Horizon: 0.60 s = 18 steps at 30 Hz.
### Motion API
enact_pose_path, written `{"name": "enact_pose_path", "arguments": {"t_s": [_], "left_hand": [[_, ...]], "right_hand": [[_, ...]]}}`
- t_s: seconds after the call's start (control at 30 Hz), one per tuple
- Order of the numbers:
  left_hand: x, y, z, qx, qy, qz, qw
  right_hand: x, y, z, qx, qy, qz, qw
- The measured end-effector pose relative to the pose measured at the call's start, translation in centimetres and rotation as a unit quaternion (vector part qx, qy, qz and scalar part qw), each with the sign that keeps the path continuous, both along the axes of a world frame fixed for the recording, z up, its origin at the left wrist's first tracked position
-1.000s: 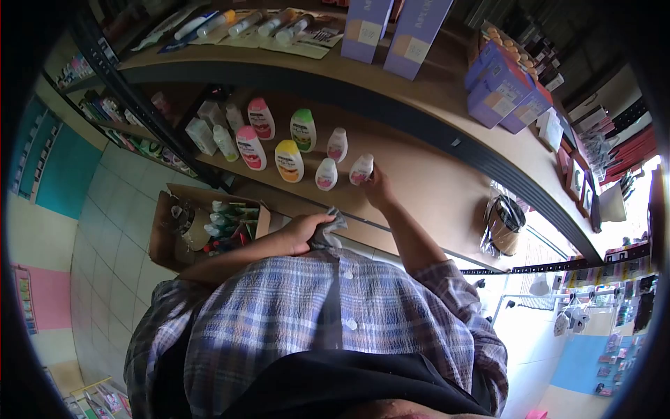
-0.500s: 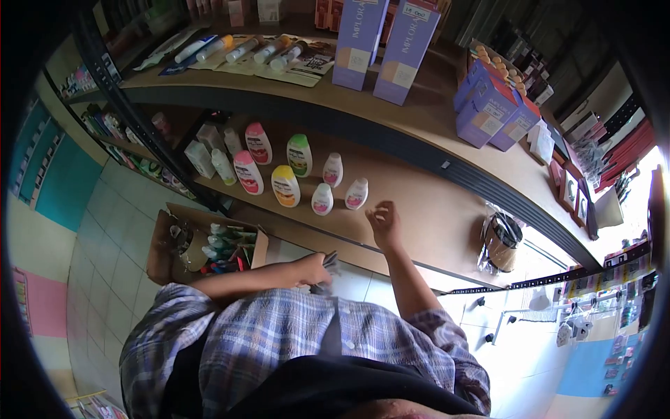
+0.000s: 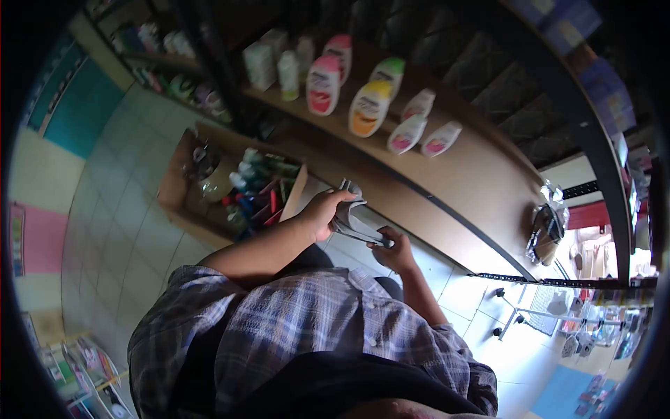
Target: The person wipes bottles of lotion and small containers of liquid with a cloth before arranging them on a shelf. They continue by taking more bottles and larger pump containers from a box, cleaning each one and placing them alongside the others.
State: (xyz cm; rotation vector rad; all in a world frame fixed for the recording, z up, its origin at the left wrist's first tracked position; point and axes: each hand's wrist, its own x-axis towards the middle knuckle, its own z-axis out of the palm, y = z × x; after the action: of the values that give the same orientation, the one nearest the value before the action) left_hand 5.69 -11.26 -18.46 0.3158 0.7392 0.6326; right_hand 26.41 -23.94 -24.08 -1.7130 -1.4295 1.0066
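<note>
A grey cloth [image 3: 357, 227] is stretched between my two hands, in front of the lower shelf. My left hand [image 3: 322, 213] is closed on its upper left end. My right hand [image 3: 394, 250] pinches the lower right end. Beyond them on the shelf stand a pink-capped bottle [image 3: 324, 86], a yellow-capped bottle [image 3: 370, 109], a green-capped bottle [image 3: 389, 72] partly behind it, and several small white bottles [image 3: 407, 134]. Neither hand touches the bottles.
An open cardboard box [image 3: 192, 218] of bottles and packets sits on the tiled floor at left. A plastic-wrapped item [image 3: 546, 230] lies at the shelf's right end. The dark upper shelf edge [image 3: 583, 126] crosses the upper right. Wheeled racks [image 3: 534, 318] stand at right.
My right hand has come down from beside the small bottles and taken hold of the cloth. My left hand has risen slightly with it. The view has shifted, with the shelf now tilted.
</note>
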Motion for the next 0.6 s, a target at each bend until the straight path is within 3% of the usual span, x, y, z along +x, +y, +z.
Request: {"name": "enact_pose_path", "arguments": {"t_s": [0.07, 0.17, 0.3, 0.37, 0.43, 0.47, 0.5, 0.57, 0.6], "left_hand": [[-3.6, -1.0, -2.8, -0.029, 0.059, -0.011, 0.998], [-8.7, -1.8, -6.0, -0.113, 0.055, 0.069, 0.990], [-15.0, -2.7, -7.8, -0.106, 0.063, 0.162, 0.979], [-17.7, -3.0, -10.6, -0.105, 0.063, 0.168, 0.978], [-19.6, -2.8, -14.0, 0.046, 0.249, 0.102, 0.962], [-20.2, -3.4, -14.8, 0.276, 0.409, 0.044, 0.868], [-21.5, -4.2, -18.3, 0.354, 0.530, -0.033, 0.770], [-22.7, -6.0, -12.8, 0.578, 0.566, -0.153, 0.568], [-23.6, -6.3, -14.0, 0.628, 0.567, -0.166, 0.507]], "right_hand": [[-0.8, -0.2, -0.6, -0.125, -0.022, 0.051, 0.991], [-2.0, -0.3, -3.3, -0.160, 0.023, 0.102, 0.982], [-4.8, 0.5, -2.9, -0.224, 0.132, 0.185, 0.948], [-6.1, 1.7, -2.4, -0.244, 0.111, 0.213, 0.940], [-7.6, 3.4, -2.0, -0.166, 0.044, 0.230, 0.958], [-8.2, 3.9, -1.0, -0.162, 0.040, 0.244, 0.955], [-8.7, 4.5, 0.3, -0.159, 0.039, 0.240, 0.957], [-9.2, 6.0, 2.6, -0.197, 0.072, 0.299, 0.931], [-9.0, 6.6, 3.3, -0.210, 0.135, 0.320, 0.914]]}}
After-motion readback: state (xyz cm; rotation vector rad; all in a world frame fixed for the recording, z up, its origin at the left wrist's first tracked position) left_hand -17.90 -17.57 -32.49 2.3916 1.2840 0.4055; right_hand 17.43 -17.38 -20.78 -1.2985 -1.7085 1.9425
